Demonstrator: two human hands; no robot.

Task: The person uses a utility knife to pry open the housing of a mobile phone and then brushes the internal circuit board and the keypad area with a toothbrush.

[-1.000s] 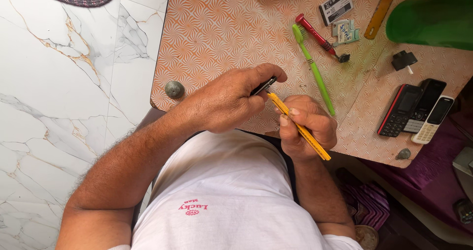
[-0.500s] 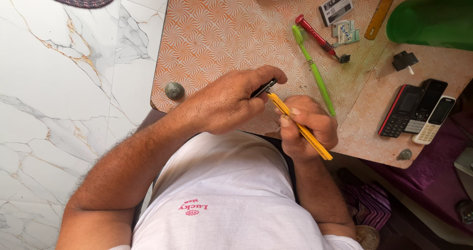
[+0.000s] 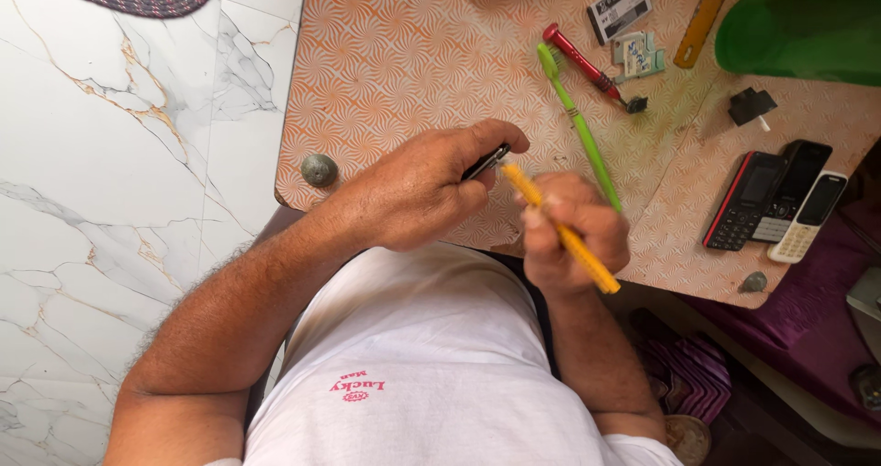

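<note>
On the table (image 3: 395, 53), near its far edge, lies a small white rectangular packet (image 3: 618, 8) with a dark printed face, tilted. Just beside it, toward the near side, sit two small pale-green cards (image 3: 640, 55), overlapping. An amber ruler (image 3: 704, 16) lies slanted to their right, and a green tub (image 3: 800, 33) fills the far right corner.

The left hand (image 3: 422, 189) is closed, thumb and forefinger pinching a small dark blade (image 3: 486, 162) that sticks out toward the right. The right hand (image 3: 574, 232) is wrapped shut round a yellow pencil (image 3: 562, 229), which runs slantwise through the fist; its far tip points up toward the blade and sits just beside it, while the other end juts out past the near table edge. Whether blade and tip touch cannot be told. Both hands hover over the near edge, above the person's white shirt (image 3: 422, 365).

A green toothbrush (image 3: 578, 126) and a red one (image 3: 592, 67) lie mid-table. Three phones (image 3: 775, 204) rest side by side near the right edge, with a black clip (image 3: 751, 106) beyond them.
</note>
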